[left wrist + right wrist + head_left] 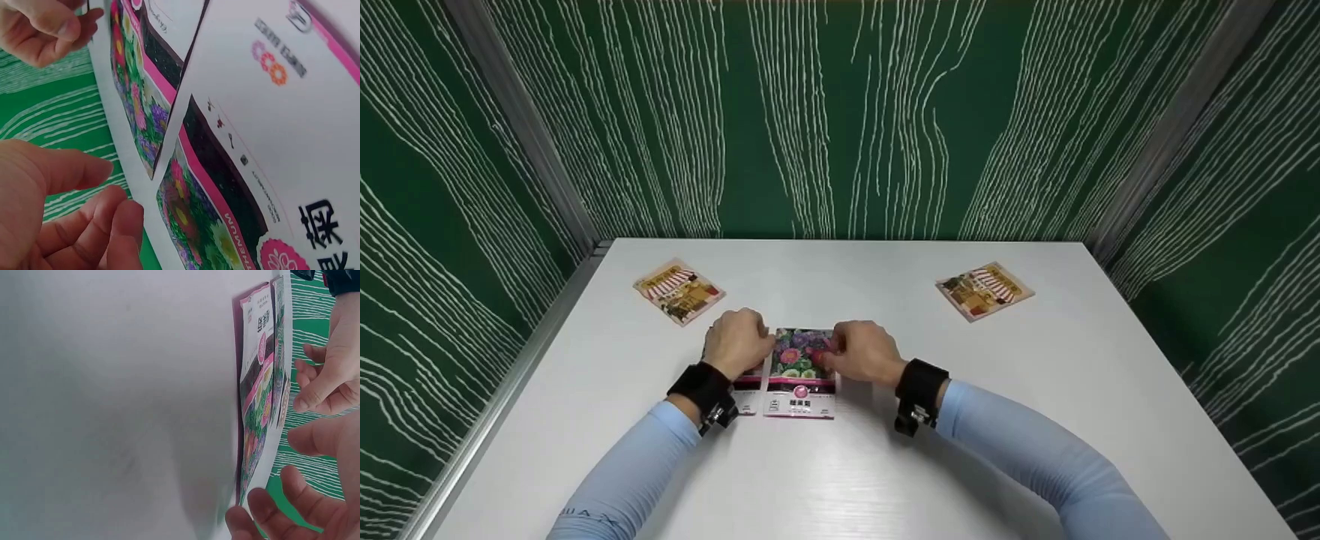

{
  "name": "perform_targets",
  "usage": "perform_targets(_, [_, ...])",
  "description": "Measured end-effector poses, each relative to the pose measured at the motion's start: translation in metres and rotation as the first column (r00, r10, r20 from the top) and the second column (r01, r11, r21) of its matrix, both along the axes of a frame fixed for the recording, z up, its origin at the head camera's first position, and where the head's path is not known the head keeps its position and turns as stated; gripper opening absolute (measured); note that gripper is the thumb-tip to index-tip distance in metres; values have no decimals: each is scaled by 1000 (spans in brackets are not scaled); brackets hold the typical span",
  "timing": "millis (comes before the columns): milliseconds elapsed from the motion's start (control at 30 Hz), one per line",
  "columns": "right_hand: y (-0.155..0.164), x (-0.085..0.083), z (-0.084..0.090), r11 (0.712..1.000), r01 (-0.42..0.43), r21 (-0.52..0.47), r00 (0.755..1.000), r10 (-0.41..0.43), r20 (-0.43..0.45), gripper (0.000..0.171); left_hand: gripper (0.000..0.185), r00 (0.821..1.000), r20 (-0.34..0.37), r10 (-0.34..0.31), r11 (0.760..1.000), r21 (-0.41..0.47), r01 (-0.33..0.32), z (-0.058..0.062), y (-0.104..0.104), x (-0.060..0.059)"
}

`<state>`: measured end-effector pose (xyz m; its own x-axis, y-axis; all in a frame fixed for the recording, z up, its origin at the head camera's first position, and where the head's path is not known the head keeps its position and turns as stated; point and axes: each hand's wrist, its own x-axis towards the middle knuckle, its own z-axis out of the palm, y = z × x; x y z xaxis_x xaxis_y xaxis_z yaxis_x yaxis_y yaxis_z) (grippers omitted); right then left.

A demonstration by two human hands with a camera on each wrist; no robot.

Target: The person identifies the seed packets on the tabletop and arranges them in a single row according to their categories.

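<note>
Two flower-picture packets lie side by side on the white table. The right packet (800, 386) shows pink and purple blooms above a white label with dark characters. Much of the left packet (745, 399) is hidden under my left hand (737, 343). In the left wrist view, that hand's thumb and fingers (126, 216) are loosely bent and apart, with nothing between them. My right hand (866, 352) is at the right packet's upper right edge. Its fingers (264, 503) are spread and relaxed near the packet's end in the right wrist view, holding nothing.
A yellow packet with a striped awning picture (680, 291) lies at the back left of the table (840, 480). A similar yellow packet (985, 291) lies at the back right. Green walls with white wavy lines (840, 120) enclose the back and sides.
</note>
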<state>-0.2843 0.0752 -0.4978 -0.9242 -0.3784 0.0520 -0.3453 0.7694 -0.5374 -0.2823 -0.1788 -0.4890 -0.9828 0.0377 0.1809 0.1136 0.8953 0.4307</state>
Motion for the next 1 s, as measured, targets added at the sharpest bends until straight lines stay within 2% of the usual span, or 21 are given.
perform_targets(100, [1,1,0,1000,16,-8,1000,-16,-4,20,20,999,-49,23,1000,0,-23,-2,0,-1])
perform_targets(200, [2,1,-1,999,31,-18,1000,-31,-5,24,18,994,-105,32,999,-3,-33,-5,-2,-2])
perform_targets(467, [6,0,-3,999,37,-31,999,-37,-12,36,40,984,-163,68,997,-24,-73,-9,-8,-6])
perform_targets(567, [7,0,-5,999,26,-36,1000,-26,-15,37,50,985,-148,86,994,-52,-95,-9,-10,-8])
perform_targets(767, [6,0,-7,1000,23,-20,999,-23,-29,38,71,991,-64,117,990,-71,-122,-5,-18,-14])
perform_targets(1000, [4,0,-7,1000,-1,-1,998,1,-62,35,86,983,6,182,982,-57,-181,-1,-36,-27])
